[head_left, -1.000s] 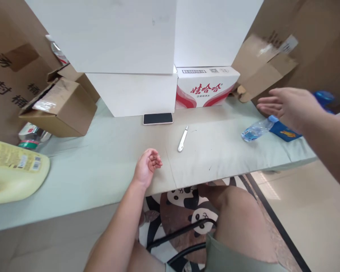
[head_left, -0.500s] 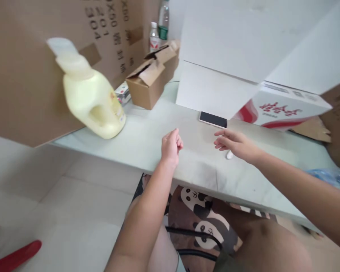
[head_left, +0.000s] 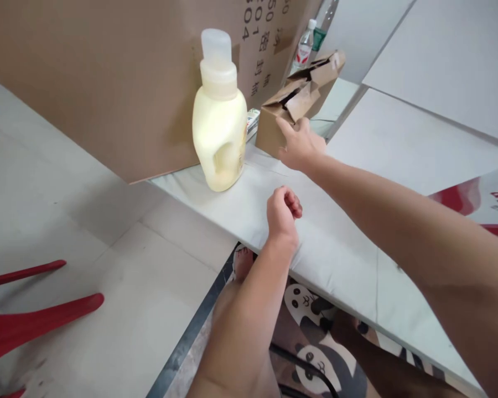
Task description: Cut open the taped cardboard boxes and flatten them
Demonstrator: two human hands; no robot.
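My right hand [head_left: 302, 145] reaches across to the left, index finger stretched out and fingers apart. It is in front of the small brown cardboard box [head_left: 269, 130], whose top flaps are partly raised; whether they touch I cannot tell. Left of it, a pale yellow detergent bottle [head_left: 205, 127] with a translucent cap stands upright near the table edge. Below, my left hand [head_left: 283, 216] rests by the front edge of the table [head_left: 336, 243], its fingers curled into a loose fist with nothing visible in them.
A large printed cardboard carton [head_left: 149, 83] stands behind the bottle. At the back are a small clear bottle [head_left: 305, 44] and a green-labelled one [head_left: 318, 38]. White panels [head_left: 431, 110] and a red-and-white box [head_left: 460, 196] occupy the right. Red legs [head_left: 66, 309] stand on the floor at left.
My right hand has moved left, from beside the phone to the small cardboard box. My left hand stays curled near the table edge. The view has turned left, and the phone is out of sight.
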